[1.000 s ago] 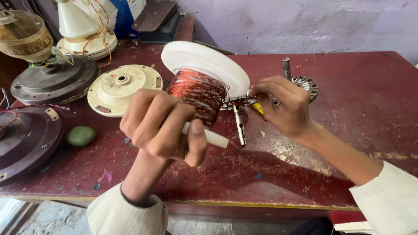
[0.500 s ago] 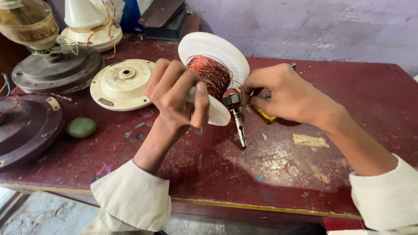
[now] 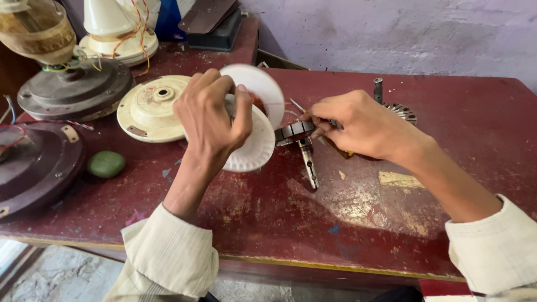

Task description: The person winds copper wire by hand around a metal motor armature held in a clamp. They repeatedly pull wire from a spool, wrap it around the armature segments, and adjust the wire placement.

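My left hand (image 3: 211, 114) grips a white plastic spool (image 3: 254, 146) wound with copper wire (image 3: 258, 103), held on its side over the red table (image 3: 347, 212). Just right of the spool, my right hand (image 3: 358, 124) pinches a small dark metal stator core on a shaft (image 3: 299, 140). A thin copper strand runs from the spool toward the core. A yellow-handled tool peeks out under my right hand (image 3: 345, 152).
A cream fan motor cover (image 3: 151, 109) lies left of the spool. Dark round fan housings (image 3: 72, 92) (image 3: 31, 168) sit at the far left with a green lump (image 3: 106, 164). Behind my right hand lies a finned metal rotor (image 3: 400, 111). The wall is at the back.
My left hand has turned the spool so its flange faces me and hides most of the wire. My right hand shifted slightly, staying on the core. The view moved closer.
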